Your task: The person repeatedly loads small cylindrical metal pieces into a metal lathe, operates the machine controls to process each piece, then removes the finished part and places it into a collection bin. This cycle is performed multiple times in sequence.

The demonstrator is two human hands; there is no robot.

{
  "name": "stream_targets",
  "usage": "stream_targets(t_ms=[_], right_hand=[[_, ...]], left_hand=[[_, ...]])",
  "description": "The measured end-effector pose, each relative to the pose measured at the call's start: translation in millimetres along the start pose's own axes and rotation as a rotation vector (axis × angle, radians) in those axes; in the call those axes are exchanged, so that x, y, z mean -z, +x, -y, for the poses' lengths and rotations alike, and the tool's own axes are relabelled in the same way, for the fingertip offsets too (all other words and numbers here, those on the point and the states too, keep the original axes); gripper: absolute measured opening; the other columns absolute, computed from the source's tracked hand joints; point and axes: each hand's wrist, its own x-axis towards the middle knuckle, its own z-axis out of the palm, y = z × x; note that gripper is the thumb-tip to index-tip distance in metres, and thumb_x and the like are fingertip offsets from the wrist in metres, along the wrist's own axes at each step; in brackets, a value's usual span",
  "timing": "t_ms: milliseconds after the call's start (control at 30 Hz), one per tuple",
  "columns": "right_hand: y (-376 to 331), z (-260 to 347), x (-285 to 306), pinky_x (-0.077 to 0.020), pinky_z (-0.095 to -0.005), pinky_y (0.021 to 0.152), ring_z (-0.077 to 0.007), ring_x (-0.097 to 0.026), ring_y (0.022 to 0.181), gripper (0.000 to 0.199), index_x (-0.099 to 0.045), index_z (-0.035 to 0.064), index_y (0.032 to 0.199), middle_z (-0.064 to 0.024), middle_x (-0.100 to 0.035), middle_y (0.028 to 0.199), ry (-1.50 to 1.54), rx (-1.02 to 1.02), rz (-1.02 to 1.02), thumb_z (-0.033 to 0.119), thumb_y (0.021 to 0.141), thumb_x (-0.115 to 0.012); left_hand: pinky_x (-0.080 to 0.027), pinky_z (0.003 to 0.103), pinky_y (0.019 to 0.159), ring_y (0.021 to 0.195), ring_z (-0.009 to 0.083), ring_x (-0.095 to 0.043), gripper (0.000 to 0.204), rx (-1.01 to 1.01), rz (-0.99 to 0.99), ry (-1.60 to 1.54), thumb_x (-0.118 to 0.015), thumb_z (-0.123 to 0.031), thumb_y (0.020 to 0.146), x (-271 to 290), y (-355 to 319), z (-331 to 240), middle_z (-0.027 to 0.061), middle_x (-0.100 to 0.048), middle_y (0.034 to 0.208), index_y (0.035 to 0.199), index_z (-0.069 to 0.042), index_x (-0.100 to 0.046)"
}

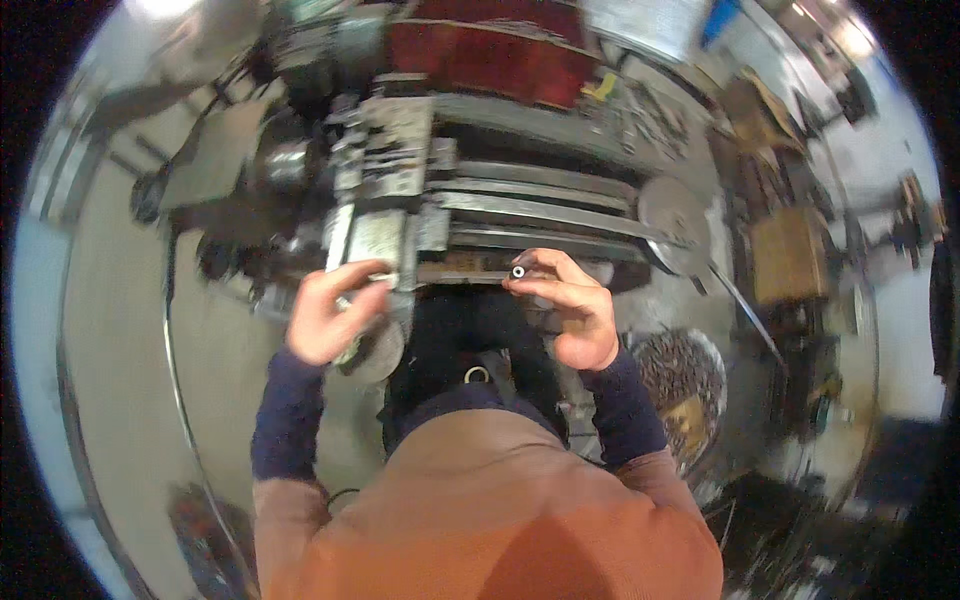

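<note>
My right hand [580, 315] pinches a small round metal sleeve [517, 272] between thumb and fingers, its pale end and dark centre hole facing up. My left hand [335, 310] is at the near side of the lathe carriage [378, 240], thumb and fingers curled toward each other. Something small and pale may be between those fingertips, too blurred to name. Both hands are held in front of my body, apart from each other. Behind them the lathe bed [540, 210] runs rightward from the carriage.
A metal disc [675, 215] sits at the bed's right end, with a rod slanting away from it. On the right is a round container [718, 385] of small metal parts. A dark red panel [490, 50] stands behind the lathe. A brown box [790, 255] is farther right.
</note>
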Motion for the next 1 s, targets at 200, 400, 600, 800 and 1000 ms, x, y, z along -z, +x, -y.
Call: stream_targets(t_ms=[200, 400, 600, 800, 1000], right_hand=[[32.8, 1.1, -35.1, -0.0411, -0.0362, 0.089, -0.0298, -0.053, 0.104, 0.077, -0.061, -0.0051, 0.105, -0.0202, -0.049, 0.115, 0.098, 0.038, 0.147, 0.063, 0.070, -0.059], [36.5, -1.7, -36.7, -0.0391, -0.0361, 0.092, -0.0305, -0.052, 0.106, 0.077, -0.061, -0.0046, 0.105, -0.0205, -0.049, 0.116, 0.006, 0.043, 0.194, 0.063, 0.070, -0.059], [42.3, -4.9, -36.9, -0.0389, -0.0363, 0.092, -0.0310, -0.052, 0.106, 0.076, -0.061, -0.0051, 0.105, -0.0210, -0.050, 0.117, -0.008, 0.072, 0.223, 0.062, 0.070, -0.059], [40.3, -8.9, -39.4, -0.0416, -0.0355, 0.089, -0.0314, -0.055, 0.103, 0.058, -0.062, -0.0036, 0.102, -0.0208, -0.053, 0.113, -0.080, 0.055, 0.224, 0.044, 0.068, -0.061], [39.6, -5.8, -41.0, -0.0433, -0.0345, 0.086, -0.0304, -0.056, 0.100, 0.051, -0.064, -0.0022, 0.098, -0.0199, -0.055, 0.110, -0.069, -0.003, 0.198, 0.035, 0.064, -0.060]], left_hand=[[-0.047, 0.024, 0.062, 0.065, 0.0098, -0.059, 0.021, 0.133, 0.078, -0.557, -0.055, -0.013, 0.088, -29.2, 5.8, -5.3, 0.0063, -0.062, 0.074, 0.097, 0.005, -0.060], [-0.046, 0.023, 0.058, 0.062, 0.0081, -0.056, 0.022, 0.171, 0.086, -0.658, -0.053, -0.015, 0.089, -34.8, 6.6, -3.8, 0.0036, -0.060, 0.068, 0.095, 0.004, -0.061], [-0.045, 0.024, 0.059, 0.061, 0.0093, -0.057, 0.024, 0.167, 0.074, -0.643, -0.053, -0.019, 0.090, -36.5, 5.2, -6.9, 0.0042, -0.060, 0.067, 0.093, 0.003, -0.062], [-0.046, 0.025, 0.060, 0.062, 0.0110, -0.057, 0.027, 0.167, 0.094, -0.618, -0.052, -0.022, 0.090, -36.8, 6.0, -3.4, 0.0055, -0.060, 0.067, 0.091, 0.004, -0.061], [-0.045, 0.024, 0.058, 0.061, 0.0093, -0.056, 0.024, 0.162, 0.095, -0.655, -0.052, -0.019, 0.090, -39.7, 5.7, 0.2, 0.0038, -0.059, 0.066, 0.090, 0.004, -0.061]])
